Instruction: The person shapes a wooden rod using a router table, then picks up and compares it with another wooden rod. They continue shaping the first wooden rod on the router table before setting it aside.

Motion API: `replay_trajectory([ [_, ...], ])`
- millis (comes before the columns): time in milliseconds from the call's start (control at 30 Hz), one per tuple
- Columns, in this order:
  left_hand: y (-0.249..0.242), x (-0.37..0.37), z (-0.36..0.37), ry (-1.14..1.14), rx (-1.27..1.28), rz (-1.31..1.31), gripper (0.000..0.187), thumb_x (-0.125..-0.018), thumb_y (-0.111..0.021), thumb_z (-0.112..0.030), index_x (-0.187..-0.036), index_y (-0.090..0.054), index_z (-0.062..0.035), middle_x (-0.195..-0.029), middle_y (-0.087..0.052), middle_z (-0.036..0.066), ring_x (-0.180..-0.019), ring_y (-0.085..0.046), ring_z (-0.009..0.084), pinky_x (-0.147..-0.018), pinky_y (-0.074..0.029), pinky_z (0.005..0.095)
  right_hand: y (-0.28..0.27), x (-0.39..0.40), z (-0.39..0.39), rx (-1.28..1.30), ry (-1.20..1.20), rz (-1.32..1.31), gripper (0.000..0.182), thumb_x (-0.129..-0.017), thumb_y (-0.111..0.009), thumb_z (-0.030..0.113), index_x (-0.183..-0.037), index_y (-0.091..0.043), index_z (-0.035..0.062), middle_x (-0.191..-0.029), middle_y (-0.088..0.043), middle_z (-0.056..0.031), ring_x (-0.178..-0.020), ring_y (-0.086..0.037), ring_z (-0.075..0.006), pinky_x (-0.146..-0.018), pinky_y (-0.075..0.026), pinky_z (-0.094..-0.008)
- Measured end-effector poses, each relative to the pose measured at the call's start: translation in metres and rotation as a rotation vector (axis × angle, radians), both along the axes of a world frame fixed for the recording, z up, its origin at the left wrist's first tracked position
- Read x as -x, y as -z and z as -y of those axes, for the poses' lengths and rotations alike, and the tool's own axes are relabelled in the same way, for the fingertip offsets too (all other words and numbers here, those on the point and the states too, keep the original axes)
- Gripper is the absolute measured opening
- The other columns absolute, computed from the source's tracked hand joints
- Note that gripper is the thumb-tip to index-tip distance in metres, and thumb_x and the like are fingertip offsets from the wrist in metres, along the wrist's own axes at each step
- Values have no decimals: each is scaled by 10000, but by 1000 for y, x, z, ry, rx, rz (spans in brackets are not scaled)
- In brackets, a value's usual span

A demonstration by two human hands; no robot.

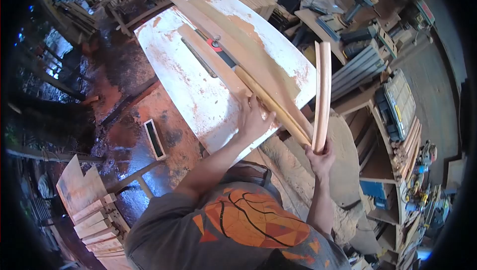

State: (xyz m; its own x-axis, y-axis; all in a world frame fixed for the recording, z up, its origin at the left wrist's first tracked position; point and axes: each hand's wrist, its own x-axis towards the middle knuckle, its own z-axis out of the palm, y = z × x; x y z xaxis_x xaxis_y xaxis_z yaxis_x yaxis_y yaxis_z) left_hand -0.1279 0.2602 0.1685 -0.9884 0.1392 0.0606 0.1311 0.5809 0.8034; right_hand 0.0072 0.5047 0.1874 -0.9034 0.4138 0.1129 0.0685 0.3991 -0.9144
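A long yellowish wooden strip (273,105) runs across the white worktable (203,103), along a straight wooden fence (226,36). Its far end lies close to a router bit in a red ring (214,45). My left hand (254,120) rests with fingers spread over a flat guide board (211,56), fingertips at the strip's side. Closed at the near end of the strip is my right hand (320,159). A pale, grooved wooden moulding (323,91) rises from that same hand; exactly how the fingers share the two pieces is hidden.
Sawdust covers parts of the table. Shelves (367,102) with wood pieces and a tool case (397,103) stand at right, below a drill press (348,14). Stacked boards (94,215) are at lower left. A narrow frame (155,139) lies on the wet-looking floor.
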Motion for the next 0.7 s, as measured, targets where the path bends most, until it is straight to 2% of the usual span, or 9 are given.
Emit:
replay_trajectory([
  [100, 25, 1, -11, 107, 247, -166, 1047, -866, -709, -536, -1482, -265, 185, -1548, -258, 402, -1461, -259, 525, -1207, -272, 519, 27, -3, -5, -10, 4, -15, 740, -765, -867, 83, -1385, -502, -87, -1135, -706, -142, -1010, -675, -172, -868, -570, -316],
  [133, 26, -1, -14, 127, 257, -129, 1080, -867, -690, -563, -1495, -240, 192, -1564, -233, 396, -1495, -175, 517, -1232, -167, 573, 35, -3, -7, -56, -1, -10, 734, -764, -864, 82, -1388, -511, -73, -1125, -708, -134, -1004, -676, -171, -871, -568, -317],
  [167, 27, -3, -18, 115, 259, -134, 1080, -867, -690, -563, -1495, -240, 192, -1564, -233, 396, -1495, -175, 517, -1232, -167, 573, 41, -3, -11, -104, -3, -6, 728, -763, -862, 80, -1391, -520, -58, -1115, -710, -125, -998, -676, -171, -875, -567, -317],
  [267, 25, -4, -23, 123, 335, -16, 1122, -855, -658, -620, -1497, -239, 199, -1568, -229, 394, -1509, -78, 546, -1210, -17, 666, 30, 6, 5, -68, 26, -64, 681, -786, -845, 96, -1378, -542, -51, -1130, -704, -141, -1012, -676, -174, -884, -563, -336],
  [367, 33, -4, -29, 71, 425, -103, 1128, -839, -677, -613, -1504, -242, 188, -1564, -230, 395, -1499, -51, 571, -1207, -4, 667, 50, 17, 14, -35, 104, 9, 648, -801, -851, 123, -1356, -568, -56, -1107, -699, -178, -977, -690, -192, -837, -568, -358],
  [433, 20, -6, -29, 91, 424, -68, 1122, -833, -686, -606, -1505, -251, 180, -1561, -226, 397, -1496, -32, 578, -1204, -1, 673, 54, 32, 28, -336, 43, -59, 653, -782, -877, 134, -1328, -585, -74, -1048, -688, -201, -893, -696, -249, -776, -566, -375],
  [467, 13, -6, -28, 103, 421, -32, 1117, -826, -694, -600, -1505, -260, 173, -1559, -222, 400, -1493, -12, 586, -1201, 3, 679, 52, 33, 34, -393, 79, 21, 645, -772, -887, 152, -1305, -604, -76, -1017, -671, -220, -842, -673, -320, -750, -554, -399],
  [600, 5, 3, -20, 109, 418, -7, 1146, -807, -702, -638, -1507, -274, 162, -1548, -216, 409, -1490, 11, 589, -1196, 18, 687, 61, 37, 35, -489, 99, -125, 631, -781, -879, 153, -1302, -605, -74, -1029, -673, -214, -882, -675, -328, -783, -559, -400],
  [700, 32, 16, -21, 73, 437, -160, 1195, -773, -726, -681, -1476, -285, 180, -1534, -223, 387, -1485, -79, 565, -1166, -37, 729, 57, 29, 28, -436, 119, -109, 618, -794, -874, 167, -1294, -607, -79, -1046, -682, -212, -933, -682, -302, -834, -554, -370],
])
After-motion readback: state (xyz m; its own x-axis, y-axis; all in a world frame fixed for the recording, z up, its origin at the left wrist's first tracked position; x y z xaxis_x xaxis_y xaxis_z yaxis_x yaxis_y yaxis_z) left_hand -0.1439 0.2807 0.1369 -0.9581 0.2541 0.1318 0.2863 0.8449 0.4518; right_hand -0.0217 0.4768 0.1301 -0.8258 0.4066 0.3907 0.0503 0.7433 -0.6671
